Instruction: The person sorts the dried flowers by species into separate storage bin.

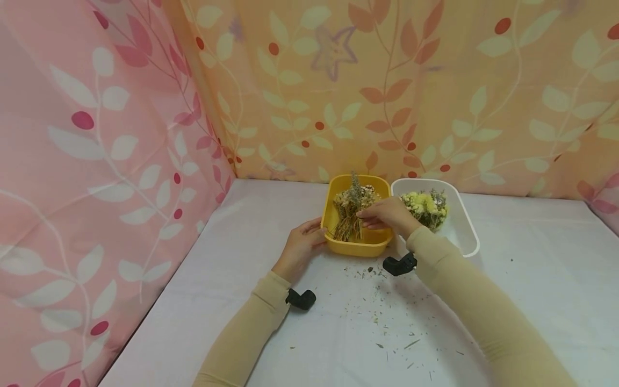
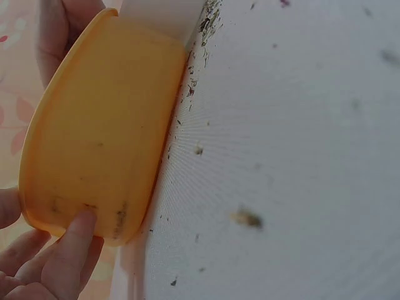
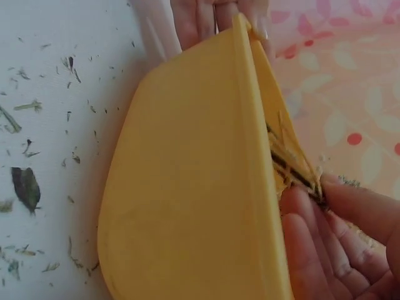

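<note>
A yellow plastic tub (image 1: 359,249) stands near the back of the table with dried flowers (image 1: 355,201) in it, their stems towards me. My left hand (image 1: 302,244) grips the tub's left side near the front corner; in the left wrist view its fingers (image 2: 72,253) lie against the outer wall. My right hand (image 1: 389,215) reaches over the tub's right rim. In the right wrist view its thumb and fingers pinch thin dried stems (image 3: 294,169) just inside the rim. How many stems it holds is hidden.
A white tub (image 1: 464,231) with yellow dried flowers (image 1: 425,207) stands right beside the yellow one, partly behind my right forearm. Plant crumbs and stem bits (image 1: 377,320) lie scattered on the white tabletop in front. Patterned cloth walls (image 1: 300,107) rise behind and at the left.
</note>
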A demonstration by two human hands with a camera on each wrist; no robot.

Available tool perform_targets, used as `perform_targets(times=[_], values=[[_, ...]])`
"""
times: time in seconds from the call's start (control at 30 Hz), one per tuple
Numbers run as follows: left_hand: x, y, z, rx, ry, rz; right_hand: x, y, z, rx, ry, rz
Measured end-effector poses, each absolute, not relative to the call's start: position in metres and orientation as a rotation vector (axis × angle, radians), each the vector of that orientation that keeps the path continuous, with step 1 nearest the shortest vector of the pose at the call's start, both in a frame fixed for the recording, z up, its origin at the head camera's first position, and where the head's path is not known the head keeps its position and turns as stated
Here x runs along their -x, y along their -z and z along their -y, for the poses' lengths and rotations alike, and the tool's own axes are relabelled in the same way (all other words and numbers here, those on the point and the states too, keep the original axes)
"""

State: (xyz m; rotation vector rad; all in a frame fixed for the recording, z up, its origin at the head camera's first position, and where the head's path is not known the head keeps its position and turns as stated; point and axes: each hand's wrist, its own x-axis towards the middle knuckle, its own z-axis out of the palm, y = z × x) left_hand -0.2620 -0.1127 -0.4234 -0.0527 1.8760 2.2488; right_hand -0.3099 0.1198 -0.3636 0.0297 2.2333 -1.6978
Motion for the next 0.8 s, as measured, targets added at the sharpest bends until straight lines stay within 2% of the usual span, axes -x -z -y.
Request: perform_targets(times=[0.13, 0.8], values=[[0.262, 0.424, 0.113, 0.054, -2.243, -1.878, 0.316, 0.366, -0.114, -0.133, 1.650, -2.276], [0.261, 0.423, 0.113, 0.027, -2.238, -1.908, 0.323, 0.375, -0.095, -0.194, 1.595, -2.287]])
